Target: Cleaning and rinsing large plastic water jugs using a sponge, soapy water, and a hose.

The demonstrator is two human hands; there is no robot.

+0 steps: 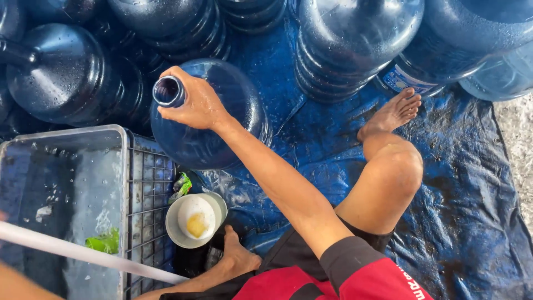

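Observation:
My right hand (194, 104) is closed around the neck of a large blue water jug (216, 128), right beside its open mouth (168, 91). The wet jug is tipped with its mouth toward the left. My right arm reaches to it from the lower right in a red sleeve. Only a bare forearm (16, 284) shows in the bottom left corner; the left hand itself is out of the picture. A white tube (83, 253) runs from the left edge across a grey tub (119, 166).
Several more blue jugs (355, 39) crowd the top. The grey tub holds water and a green scrap (105, 242). A white bowl (195, 219) with a yellowish lump stands by my left foot (239, 255). A wet blue tarp (461, 211) covers the ground.

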